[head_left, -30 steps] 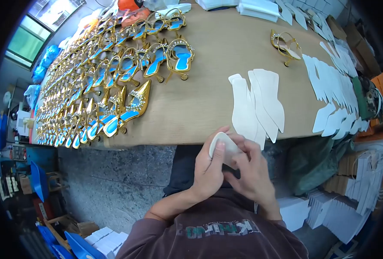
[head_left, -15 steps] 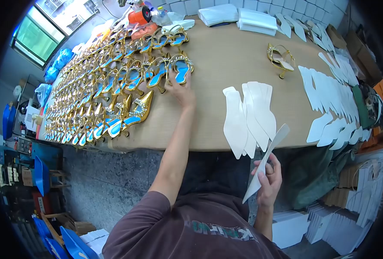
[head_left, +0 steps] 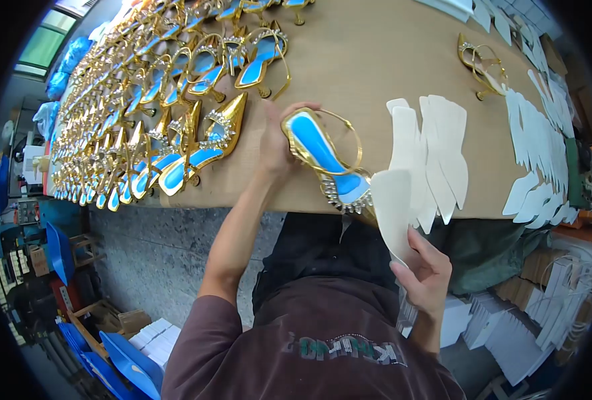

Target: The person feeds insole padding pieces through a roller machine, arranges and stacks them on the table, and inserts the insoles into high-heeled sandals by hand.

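My left hand (head_left: 279, 141) grips the heel end of a gold sandal (head_left: 322, 150) with a blue inner sole and a jewelled strap, held over the table's front edge. The sandal's toe points down to the right. In my right hand (head_left: 426, 270) is a cream insole (head_left: 394, 210), pinched near its lower end and standing upright beside the sandal's toe. Just behind it, a small group of cream insoles (head_left: 446, 150) lies overlapping on the brown table.
Rows of gold sandals (head_left: 206, 137) with blue soles cover the table's left side. One gold sandal (head_left: 486, 70) stands at the back right, near spread white insoles (head_left: 532, 140). Blue chairs (head_left: 132, 360) and stacked white boxes (head_left: 516, 327) are below.
My left hand has come back from the sandal rows with one sandal. The insole in my right hand has moved up near that sandal's toe. The camera view has shifted.
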The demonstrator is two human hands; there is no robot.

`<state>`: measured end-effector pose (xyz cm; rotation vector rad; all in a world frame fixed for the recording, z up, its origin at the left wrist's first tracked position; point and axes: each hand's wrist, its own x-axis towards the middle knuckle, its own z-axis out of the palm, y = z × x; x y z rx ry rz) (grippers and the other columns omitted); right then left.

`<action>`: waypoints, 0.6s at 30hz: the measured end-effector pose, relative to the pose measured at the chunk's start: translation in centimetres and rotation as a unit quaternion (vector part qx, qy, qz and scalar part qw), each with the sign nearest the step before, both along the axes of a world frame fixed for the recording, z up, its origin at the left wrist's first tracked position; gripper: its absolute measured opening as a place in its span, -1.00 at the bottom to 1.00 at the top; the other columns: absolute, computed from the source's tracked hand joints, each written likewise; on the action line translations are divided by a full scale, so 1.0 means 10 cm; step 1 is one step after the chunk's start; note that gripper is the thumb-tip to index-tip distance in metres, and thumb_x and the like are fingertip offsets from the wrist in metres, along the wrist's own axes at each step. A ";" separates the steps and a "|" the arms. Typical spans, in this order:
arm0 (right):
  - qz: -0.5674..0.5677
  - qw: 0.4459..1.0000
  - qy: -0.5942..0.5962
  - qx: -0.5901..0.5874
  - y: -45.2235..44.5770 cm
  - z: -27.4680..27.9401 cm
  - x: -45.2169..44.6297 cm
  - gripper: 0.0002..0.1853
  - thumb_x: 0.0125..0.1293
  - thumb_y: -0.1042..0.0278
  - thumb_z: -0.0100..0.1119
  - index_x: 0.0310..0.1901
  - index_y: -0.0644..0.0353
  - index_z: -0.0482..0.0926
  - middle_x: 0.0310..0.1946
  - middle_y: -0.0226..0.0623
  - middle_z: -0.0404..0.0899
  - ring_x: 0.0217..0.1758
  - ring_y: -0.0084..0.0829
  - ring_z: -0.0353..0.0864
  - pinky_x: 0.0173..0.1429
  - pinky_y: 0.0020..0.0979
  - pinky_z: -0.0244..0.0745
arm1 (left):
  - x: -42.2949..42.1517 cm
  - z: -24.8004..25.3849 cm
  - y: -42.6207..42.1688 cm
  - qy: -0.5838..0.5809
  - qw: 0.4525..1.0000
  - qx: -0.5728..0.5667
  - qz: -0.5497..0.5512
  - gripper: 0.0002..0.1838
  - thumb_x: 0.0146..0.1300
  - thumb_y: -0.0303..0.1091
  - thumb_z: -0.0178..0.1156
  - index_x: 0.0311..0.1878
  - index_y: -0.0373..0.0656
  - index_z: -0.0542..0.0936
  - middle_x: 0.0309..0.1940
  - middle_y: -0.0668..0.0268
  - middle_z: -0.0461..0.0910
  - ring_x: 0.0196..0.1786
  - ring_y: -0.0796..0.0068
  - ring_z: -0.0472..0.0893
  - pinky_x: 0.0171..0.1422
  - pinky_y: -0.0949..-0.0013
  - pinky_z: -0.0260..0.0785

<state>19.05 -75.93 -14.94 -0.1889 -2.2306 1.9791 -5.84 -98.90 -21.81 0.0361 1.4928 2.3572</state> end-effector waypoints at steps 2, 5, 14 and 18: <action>0.026 0.997 -0.068 0.036 0.09 0.06 -0.02 -0.38 0.04 0.63 0.23 0.25 0.44 0.52 -0.06 -0.09 0.69 -0.20 -0.37 0.58 -0.05 -0.50 0.45 | -0.04 -0.01 -0.02 0.027 0.998 -0.027 -0.055 -0.03 0.46 0.45 -0.49 0.23 -0.31 0.53 0.04 0.07 0.60 -0.06 0.39 0.62 -0.02 0.40 0.52; 0.060 0.984 -0.153 0.068 0.11 0.09 -0.13 -0.43 0.02 0.64 0.24 0.18 0.44 0.58 -0.06 -0.09 0.69 -0.22 -0.36 0.57 -0.09 -0.49 0.45 | -0.10 0.02 -0.05 0.036 0.992 -0.053 -0.108 0.08 0.39 0.56 -0.55 0.29 -0.34 0.49 0.12 0.03 0.57 -0.01 0.35 0.63 -0.01 0.39 0.53; 0.110 0.980 -0.061 0.151 -0.28 -0.06 -1.33 -0.43 0.01 0.60 0.24 0.17 0.35 0.63 -0.22 -0.16 0.64 -0.38 -0.40 0.48 -0.27 -0.51 0.38 | -0.18 -0.11 0.03 0.052 0.983 0.045 -0.170 0.35 0.11 0.78 -0.69 0.38 -0.38 0.38 0.30 -0.04 0.44 0.15 0.13 0.60 0.11 0.14 0.54; 0.123 0.974 -0.080 0.174 -0.31 -0.07 -1.33 -0.41 -0.01 0.58 0.25 0.18 0.33 0.63 -0.22 -0.17 0.63 -0.41 -0.40 0.47 -0.31 -0.51 0.37 | -0.16 -0.13 0.01 0.063 0.983 0.002 -0.175 0.43 0.00 0.84 -0.71 0.37 -0.39 0.39 0.23 -0.06 0.49 0.08 0.11 0.63 0.10 0.10 0.54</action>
